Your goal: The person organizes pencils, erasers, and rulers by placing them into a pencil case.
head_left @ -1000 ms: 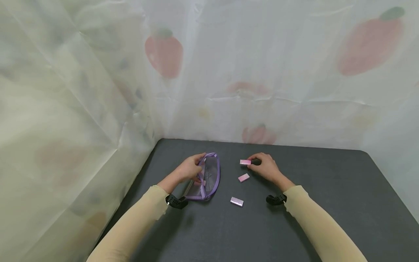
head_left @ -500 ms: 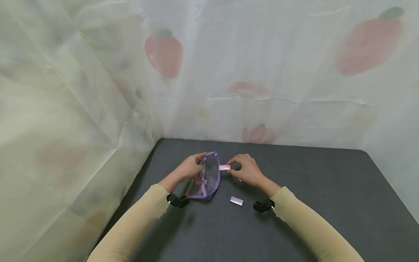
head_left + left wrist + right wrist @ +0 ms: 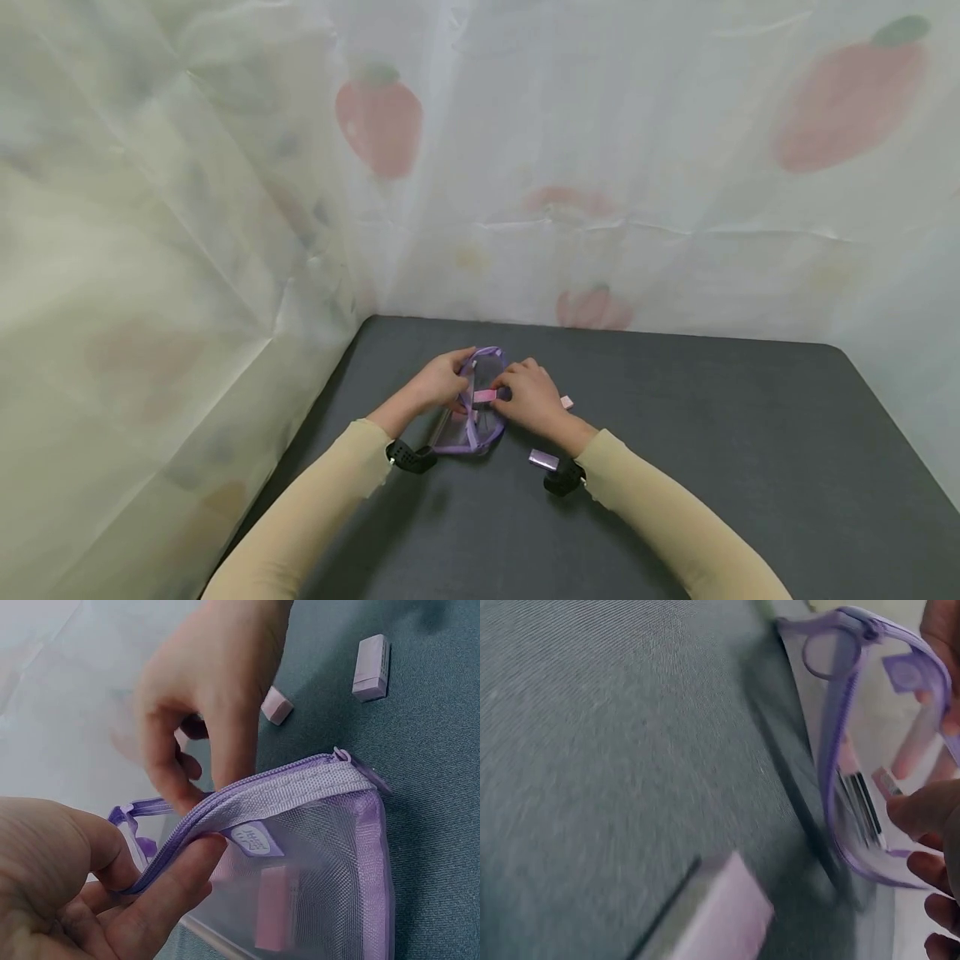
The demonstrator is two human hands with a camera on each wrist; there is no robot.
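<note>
the left hand (image 3: 437, 385) pinches the zip edge of a purple mesh pouch (image 3: 471, 417), thumb on one side and fingers on the other, so the mouth stands up and open instead of sagging flat on the desk (image 3: 712, 433). the left wrist view shows this grip plainly: the zipper tape (image 3: 262, 799) runs between thumb and forefinger, and the mesh wall hangs below it.

the right hand (image 3: 528, 398) has its fingertips closed on a small pink eraser (image 3: 483, 395), holding it by one end right at the pouch mouth, so the free end points into the opening. at least one pink piece (image 3: 274, 907) already lies inside, seen through the mesh.

the pouch sits near the desk's far left corner. two more pieces lie loose on the desk just beside the right wrist: a pink one (image 3: 567, 402) behind the hand and a paler lilac one (image 3: 543, 459) nearer the front edge, both within easy reach.
</note>
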